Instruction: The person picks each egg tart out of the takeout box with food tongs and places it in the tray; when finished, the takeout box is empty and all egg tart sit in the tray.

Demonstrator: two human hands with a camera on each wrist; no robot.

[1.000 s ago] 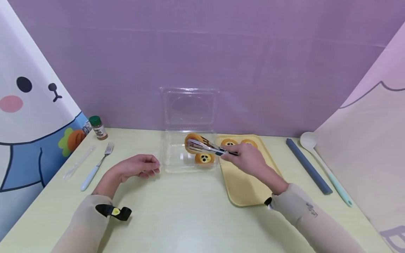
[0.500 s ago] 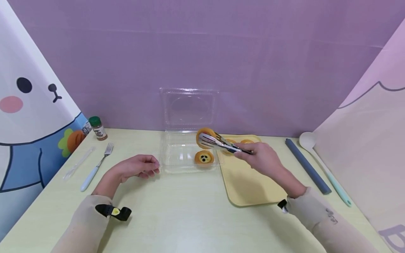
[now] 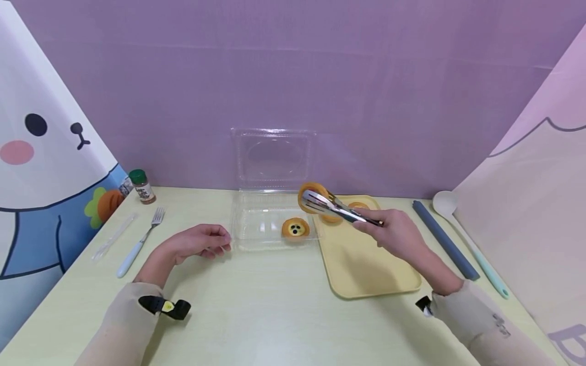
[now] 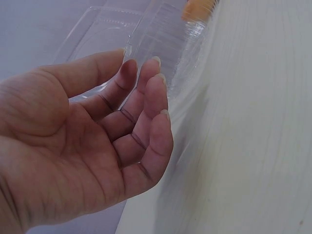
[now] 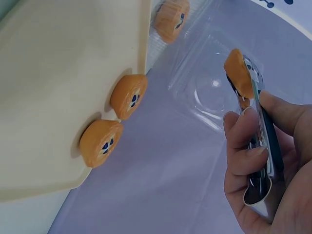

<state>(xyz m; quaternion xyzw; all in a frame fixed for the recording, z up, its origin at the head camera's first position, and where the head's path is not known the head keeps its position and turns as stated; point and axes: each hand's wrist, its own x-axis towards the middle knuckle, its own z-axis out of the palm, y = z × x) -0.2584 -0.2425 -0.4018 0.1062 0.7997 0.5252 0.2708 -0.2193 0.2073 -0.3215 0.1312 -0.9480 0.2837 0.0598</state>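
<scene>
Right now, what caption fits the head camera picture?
Right hand lifts a bun with tongs above a yellow tray.

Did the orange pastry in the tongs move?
Yes. The round orange pastry in the metal tongs moved right, from above the clear plastic box to the yellow tray's edge.

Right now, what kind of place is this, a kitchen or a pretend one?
Probably a staged tabletop set, not a real kitchen: a purple backdrop and a cartoon bunny panel wall it in, while the right hand lifts a pastry with tongs over a yellow tray.
</scene>
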